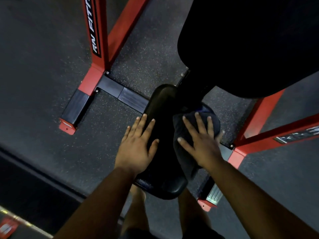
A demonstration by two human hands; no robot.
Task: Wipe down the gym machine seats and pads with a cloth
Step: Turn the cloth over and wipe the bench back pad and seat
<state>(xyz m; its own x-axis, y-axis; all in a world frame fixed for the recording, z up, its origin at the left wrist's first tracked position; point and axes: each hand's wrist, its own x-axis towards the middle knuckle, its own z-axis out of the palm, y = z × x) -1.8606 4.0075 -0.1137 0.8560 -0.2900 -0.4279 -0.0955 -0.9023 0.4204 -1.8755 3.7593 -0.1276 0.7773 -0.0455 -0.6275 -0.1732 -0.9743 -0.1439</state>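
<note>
The seat (pixel 164 152), a black padded cushion with rounded ends, is seen from above in the lower middle of the view, mounted low between the red frame (pixel 100 40) members of a gym machine. A dark cloth (pixel 183 152) is laid over the right side of the seat, bunched and folded, with part of it hanging past the seat's right edge. The right hand (pixel 200 142) is pressed flat on top of the cloth, its fingers spread wide and straight, nothing being pinched or curled round. The left hand (pixel 138 145) is laid flat on the left side of the seat, fingers straight and slightly fanned, with the fingertips near the seat's left edge; it is apart from the cloth. Both forearms are extended from the bottom of the view. A large black back pad (pixel 250 40) is seen at the upper right, tilted above the far end of the seat. White lettering is carried on a black strip along one red upright, only partly readable. The frame's feet are set on a dark speckled rubber floor (pixel 43 75), and black foot plates are bolted between them.
</note>
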